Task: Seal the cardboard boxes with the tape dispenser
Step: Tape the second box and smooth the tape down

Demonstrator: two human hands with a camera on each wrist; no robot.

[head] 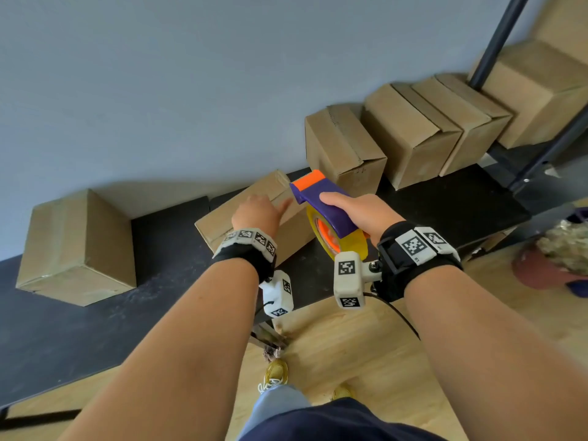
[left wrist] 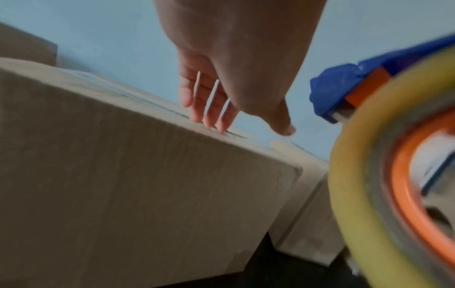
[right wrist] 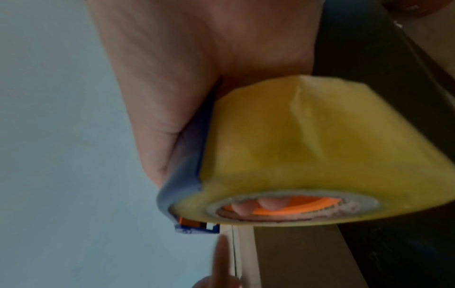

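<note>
Clearly the right hand [head: 359, 211] grips the tape dispenser [head: 324, 214] by its purple frame, fingers through the core — light, rigid, best held there. Left hand [head: 257, 214], fingers straight, rests on the cardboard box [head: 222, 224] lying on the dark surface [head: 165, 249] — probably light and easily shifted.

Plain pale blue-grey wall [head: 191, 74] across the far side, evenly lit, soft shadows at its foot. Along its base, a low black platform [head: 79, 329] running from near left to far right, surface dusty and scuffed. Nearer, light wooden floor [head: 350, 345] with visible grain. At far right, dark metal poles [head: 496, 43] rising at a slant. At the right edge, a reddish-brown pot [head: 537, 272] holding a blurred pale-green plant, standing on the wood.
</note>
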